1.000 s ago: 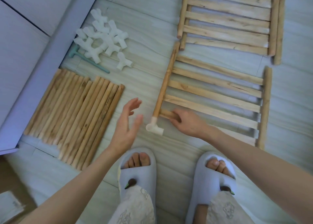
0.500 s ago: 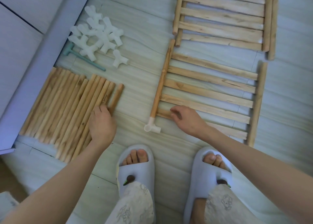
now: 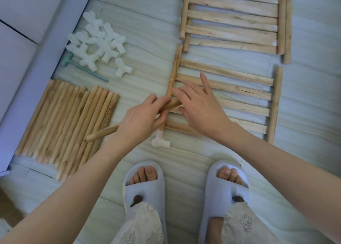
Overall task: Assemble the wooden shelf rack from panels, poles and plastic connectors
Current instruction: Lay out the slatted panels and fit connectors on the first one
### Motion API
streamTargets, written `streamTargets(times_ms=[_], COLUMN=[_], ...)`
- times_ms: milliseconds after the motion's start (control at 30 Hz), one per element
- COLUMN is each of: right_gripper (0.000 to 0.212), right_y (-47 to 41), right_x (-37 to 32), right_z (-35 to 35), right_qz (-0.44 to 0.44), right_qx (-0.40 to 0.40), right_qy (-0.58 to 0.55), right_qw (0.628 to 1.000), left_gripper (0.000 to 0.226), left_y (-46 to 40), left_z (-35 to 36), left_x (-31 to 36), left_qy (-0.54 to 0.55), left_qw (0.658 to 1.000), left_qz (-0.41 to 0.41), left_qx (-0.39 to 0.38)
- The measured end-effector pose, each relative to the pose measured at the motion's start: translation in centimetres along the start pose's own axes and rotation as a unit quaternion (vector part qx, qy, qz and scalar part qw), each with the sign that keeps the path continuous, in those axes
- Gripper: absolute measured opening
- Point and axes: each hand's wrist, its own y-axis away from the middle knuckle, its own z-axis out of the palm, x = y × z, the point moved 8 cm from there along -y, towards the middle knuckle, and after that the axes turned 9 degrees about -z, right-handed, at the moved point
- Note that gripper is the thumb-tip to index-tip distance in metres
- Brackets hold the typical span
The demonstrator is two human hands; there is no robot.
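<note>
Nearest, a white connector caps the near panel corner on the floor. Left hand grips a loose pole held level; right hand, fingers spread, touches its tip. Beyond: pole stack, connector pile.

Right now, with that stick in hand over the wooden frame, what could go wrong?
The loose pole held in the left hand crosses the panel's rail, so it might knock the white connector off that rail's end. Its free end hangs over the pole pile and could scatter it.
</note>
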Motion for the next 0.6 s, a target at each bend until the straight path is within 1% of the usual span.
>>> streamTargets(times_ms=[67, 100, 167, 233, 300, 333, 400, 533, 600], right_gripper=[0.027, 0.024, 0.022, 0.020, 0.020, 0.021, 0.025, 0.030, 0.028], right_y=[1.1, 2.0, 4.1, 6.5, 8.4, 8.9, 8.6, 6.6, 6.7], right_x=[1.5, 2.2, 3.7, 5.5, 7.0, 7.3, 6.5, 3.0, 2.2], right_z=[1.7, 2.4, 3.5, 4.0, 4.2, 4.4, 5.0, 5.5, 5.7], right_qz=[0.023, 0.037, 0.076, 0.135, 0.191, 0.203, 0.179, 0.103, 0.101], right_qx=[-0.067, -0.086, -0.098, -0.096, -0.094, -0.107, -0.136, -0.143, -0.146], right_qy=[-0.011, -0.027, -0.059, -0.072, -0.065, -0.053, -0.044, -0.134, -0.157], right_qw=[0.997, 0.995, 0.991, 0.984, 0.975, 0.972, 0.973, 0.975, 0.972], left_gripper=[0.038, 0.038, 0.034, 0.030, 0.030, 0.030, 0.030, 0.029, 0.031], left_y=[-0.5, -0.7, -0.8, -0.7, -0.3, -0.1, 0.3, 0.8, 0.8], left_z=[0.1, 0.4, 1.2, 1.7, 1.9, 2.0, 2.5, 3.2, 3.1], left_x=[1.1, 1.1, 0.3, -1.1, -1.8, -1.7, -0.5, 2.8, 3.0], left_qy=[0.005, 0.001, -0.028, -0.055, -0.060, -0.061, -0.058, -0.043, -0.017], left_qw=[0.999, 0.999, 0.996, 0.993, 0.993, 0.993, 0.993, 0.993, 0.993], left_qz=[0.020, 0.022, 0.020, 0.012, 0.009, 0.014, 0.036, 0.094, 0.106], left_qx=[-0.026, -0.042, -0.079, -0.103, -0.103, -0.099, -0.095, -0.063, -0.053])
